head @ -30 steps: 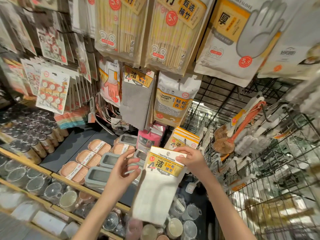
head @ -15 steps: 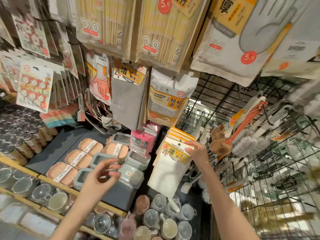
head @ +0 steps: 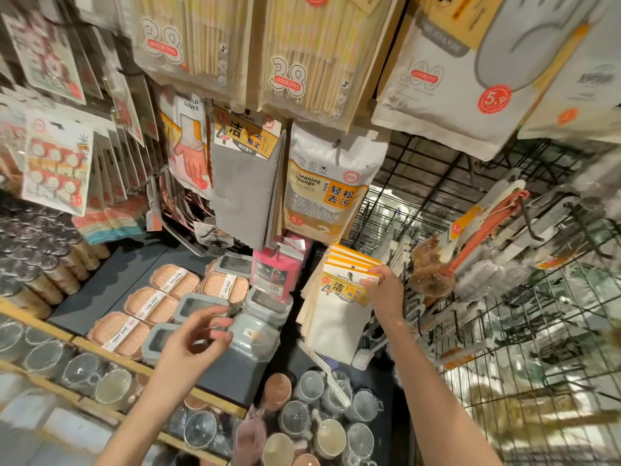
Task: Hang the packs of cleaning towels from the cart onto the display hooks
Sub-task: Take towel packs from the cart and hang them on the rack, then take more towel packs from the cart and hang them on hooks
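The white towel pack (head: 339,307) hangs at the front of a stack of like packs, its header hole on the hook (head: 351,274). The right hand (head: 384,290) pinches the header's upper corner. Push the card squarely back along the hook before letting go. The left hand (head: 193,344), well off to the side, hangs loosely curled and holds nothing.

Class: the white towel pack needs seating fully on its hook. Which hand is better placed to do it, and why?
Right. The right hand already pinches the white towel pack at its header card, beside the hook hole. The left hand hovers apart, holding nothing.
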{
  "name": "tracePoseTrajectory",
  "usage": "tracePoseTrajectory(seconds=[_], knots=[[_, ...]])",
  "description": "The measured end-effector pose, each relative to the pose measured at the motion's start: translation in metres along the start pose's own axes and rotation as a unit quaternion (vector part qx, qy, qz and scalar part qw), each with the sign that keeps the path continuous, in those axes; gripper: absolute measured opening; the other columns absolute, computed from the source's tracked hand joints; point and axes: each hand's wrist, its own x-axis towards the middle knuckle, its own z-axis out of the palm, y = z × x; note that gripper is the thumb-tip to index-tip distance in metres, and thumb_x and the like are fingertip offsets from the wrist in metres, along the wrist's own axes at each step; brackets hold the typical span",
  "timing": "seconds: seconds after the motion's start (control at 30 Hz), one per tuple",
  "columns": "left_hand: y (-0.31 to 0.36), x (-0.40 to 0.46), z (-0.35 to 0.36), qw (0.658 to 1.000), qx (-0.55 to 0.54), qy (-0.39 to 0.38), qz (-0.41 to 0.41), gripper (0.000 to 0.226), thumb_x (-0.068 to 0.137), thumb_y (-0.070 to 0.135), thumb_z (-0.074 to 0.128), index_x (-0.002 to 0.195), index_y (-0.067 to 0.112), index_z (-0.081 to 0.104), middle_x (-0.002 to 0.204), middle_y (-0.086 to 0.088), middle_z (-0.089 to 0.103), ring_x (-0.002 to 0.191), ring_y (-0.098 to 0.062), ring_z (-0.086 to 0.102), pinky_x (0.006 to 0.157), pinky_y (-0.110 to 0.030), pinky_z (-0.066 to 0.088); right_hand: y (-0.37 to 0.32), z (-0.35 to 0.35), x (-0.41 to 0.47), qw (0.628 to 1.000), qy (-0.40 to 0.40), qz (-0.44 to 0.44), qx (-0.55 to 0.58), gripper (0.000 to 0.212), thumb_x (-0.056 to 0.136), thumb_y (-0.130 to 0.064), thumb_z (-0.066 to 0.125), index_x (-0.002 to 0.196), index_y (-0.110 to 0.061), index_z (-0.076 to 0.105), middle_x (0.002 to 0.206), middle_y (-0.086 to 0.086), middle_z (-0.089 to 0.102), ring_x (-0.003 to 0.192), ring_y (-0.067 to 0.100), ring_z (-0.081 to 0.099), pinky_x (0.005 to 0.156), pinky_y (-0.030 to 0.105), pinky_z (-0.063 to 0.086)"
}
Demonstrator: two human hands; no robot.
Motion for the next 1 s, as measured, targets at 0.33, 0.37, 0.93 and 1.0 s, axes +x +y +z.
tracePoseTrajectory(seconds=[0.33,0.37,0.93,1.0], knots=[[-0.004,-0.005,-0.011,1.0,-0.002,0.004,0.0,0.03,0.086,-0.004,0.064,0.108,0.016,0.064,0.097,-0.004,0.071,0.094,-0.017,0.066,0.077,-0.012,0.051,0.003,0.007,0.011,0.995,0.044,0.007,-0.094,0.022,0.077,-0.02,0.071,0.098,-0.019,0.064,0.1,-0.001,0.044,0.091,0.02,0.054,0.067,0.028,0.035],[-0.005,-0.006,-0.012,1.0,0.001,0.006,0.003,0.03,0.086,-0.005,0.064,0.107,0.016,0.064,0.097,-0.004,0.071,0.094,-0.018,0.066,0.078,-0.013,0.051,0.003,0.008,0.011,0.995,0.051,0.006,-0.087,0.023,0.077,-0.019,0.072,0.098,-0.019,0.063,0.099,0.0,0.046,0.089,0.021,0.054,0.066,0.028,0.035],[0.023,-0.046,-0.037,0.996,0.043,0.04,0.068,0.04,0.085,0.012,0.071,0.116,0.034,0.059,0.116,0.016,0.064,0.104,0.002,0.058,0.093,-0.026,0.045,-0.047,-0.009,-0.076,0.99,-0.079,-0.102,-0.054,0.052,0.086,-0.028,0.068,0.132,-0.018,0.046,0.135,0.003,0.046,0.126,0.02,0.044,0.099,0.03,0.034],[0.025,-0.062,-0.042,0.993,0.051,0.068,0.079,0.04,0.085,0.016,0.07,0.119,0.034,0.058,0.118,0.021,0.062,0.109,-0.001,0.057,0.095,-0.029,0.044,-0.066,-0.001,-0.098,0.98,-0.119,-0.157,-0.033,0.051,0.087,-0.028,0.066,0.132,-0.021,0.046,0.134,-0.002,0.046,0.126,0.016,0.042,0.1,0.025,0.031]])
